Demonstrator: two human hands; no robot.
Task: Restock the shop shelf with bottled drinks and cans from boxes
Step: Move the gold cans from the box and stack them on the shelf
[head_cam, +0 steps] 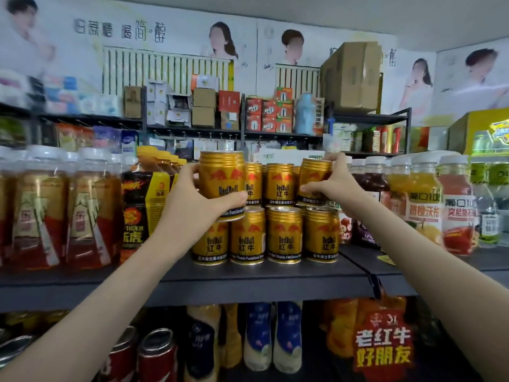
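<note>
Head view: the left grip [192, 197] is wrapped round a gold metal can [221, 186]. The thumb lies across its front and the fingers curl behind. The can is ribbed near its top and printed with red bulls and "RedBull 红牛". It is upright at the left end of the upper tier of stacked cans [279, 183].

The right grip [338, 186] pinches a second gold can [312, 177], thumb low on it and fingertips at its rim. This can tilts slightly at the tier's right end, just above the bottom row [285, 239]. That row of matching cylinders stands on the flat dark-grey shelf [248, 277].

To the left stand a black-and-yellow "TIGER" bottle [137, 205] and clear plastic bottles of amber drink [85, 210] with white caps. To the right stand white-capped juice bottles [424, 199] with orange and red labels. A red paper tag [382, 346] hanging below the shelf edge reads "老红牛 好朋友".
</note>
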